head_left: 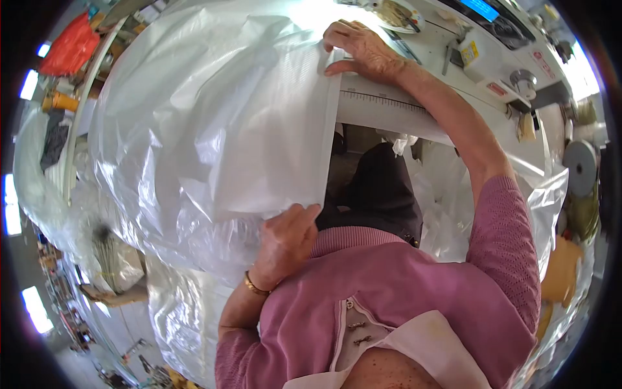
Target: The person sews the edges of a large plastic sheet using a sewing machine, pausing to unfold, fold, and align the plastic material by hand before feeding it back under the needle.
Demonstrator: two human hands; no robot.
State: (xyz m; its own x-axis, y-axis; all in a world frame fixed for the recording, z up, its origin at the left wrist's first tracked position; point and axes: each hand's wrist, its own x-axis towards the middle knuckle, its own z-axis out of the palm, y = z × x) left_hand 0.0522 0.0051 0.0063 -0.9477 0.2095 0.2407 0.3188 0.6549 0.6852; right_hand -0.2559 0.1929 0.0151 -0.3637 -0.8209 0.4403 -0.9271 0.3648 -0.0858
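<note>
A large sheet of white translucent plastic (272,136) spreads across the left side of the table and hangs toward my lap. Its straight right-hand edge has a narrow folded or seamed strip. My left hand (288,240) is closed on the near corner of this sheet, close to my waist. At the far end of the same edge, my right hand (366,52) grips it between thumb and fingers, beside the sewing machine. The edge runs fairly straight between both hands. Fingertips of both hands are partly hidden by the sheet or by the hands themselves.
A sewing machine (499,65) with a lit blue display stands at the upper right. A ruler scale (382,99) runs along the table's front edge. A small dish (398,16) sits at the back. More clear plastic (447,194) hangs at right. A red bag (71,44) lies far left.
</note>
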